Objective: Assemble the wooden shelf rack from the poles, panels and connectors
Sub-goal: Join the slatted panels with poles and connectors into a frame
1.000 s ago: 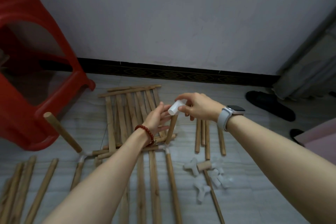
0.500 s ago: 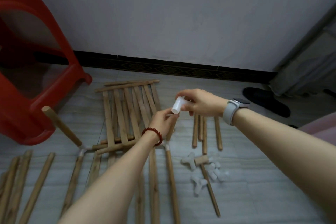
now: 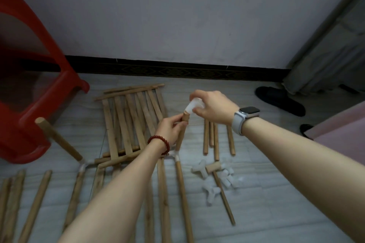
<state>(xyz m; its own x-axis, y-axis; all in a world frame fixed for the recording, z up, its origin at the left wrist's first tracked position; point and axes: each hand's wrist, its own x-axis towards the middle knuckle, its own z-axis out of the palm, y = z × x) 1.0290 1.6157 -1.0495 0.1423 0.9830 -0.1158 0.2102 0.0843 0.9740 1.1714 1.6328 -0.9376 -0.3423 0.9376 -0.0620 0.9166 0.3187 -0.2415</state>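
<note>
My left hand [image 3: 171, 128] wraps its grip around the upright round wooden pole [image 3: 182, 134] near its top, while my right hand [image 3: 212, 107] pinches a translucent white plastic connector [image 3: 193, 107] at the pole's tip (whether seated, I cannot tell). The slatted wooden panel [image 3: 131, 120] lies on the floor behind.
</note>
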